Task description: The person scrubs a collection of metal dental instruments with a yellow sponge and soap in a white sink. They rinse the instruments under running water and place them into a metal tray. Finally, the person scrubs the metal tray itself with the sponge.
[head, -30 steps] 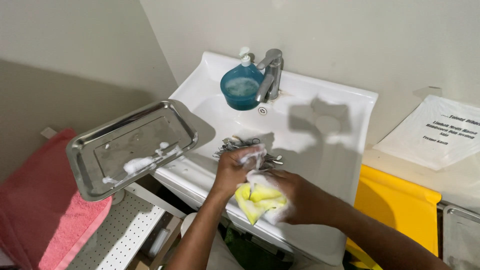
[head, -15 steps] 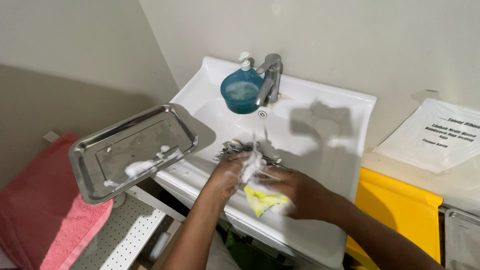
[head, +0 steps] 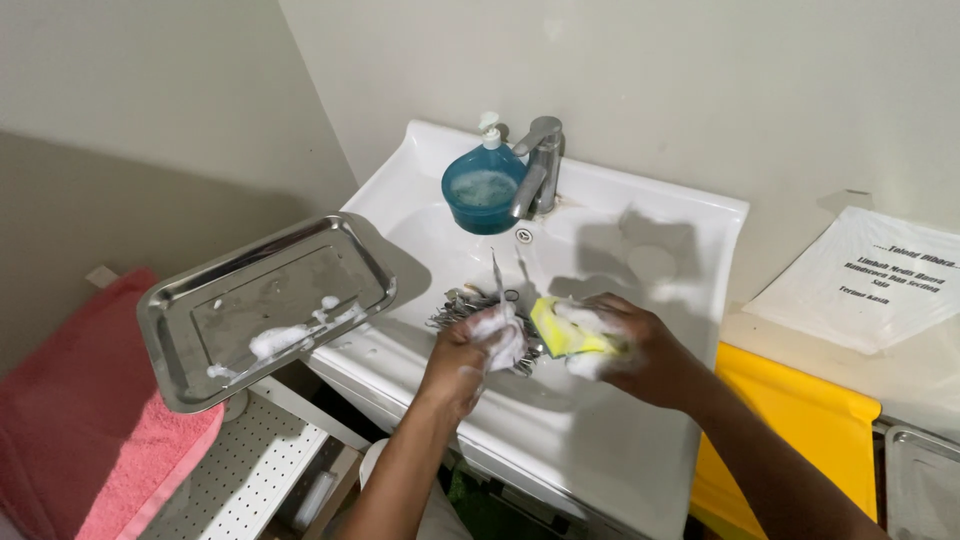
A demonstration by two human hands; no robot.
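Observation:
Over the white sink (head: 640,440), my left hand (head: 478,345) is covered in foam and grips a thin metal instrument (head: 495,275) that points upward. My right hand (head: 625,345), also soapy, holds a yellow sponge (head: 560,328) just to the right of that instrument. In the basin behind my hands lies a pile of metal instruments (head: 460,303).
A steel tray (head: 265,305) with foam patches rests on the sink's left edge. A blue soap dispenser (head: 483,190) stands beside the metal tap (head: 538,160). A pink towel (head: 70,440) lies at left, a yellow bin (head: 790,440) at right, and a white perforated shelf (head: 250,475) below.
My hands have drawn apart and moved further over the basin. The left hand now holds one instrument upright; the right has lifted the sponge from below to beside it.

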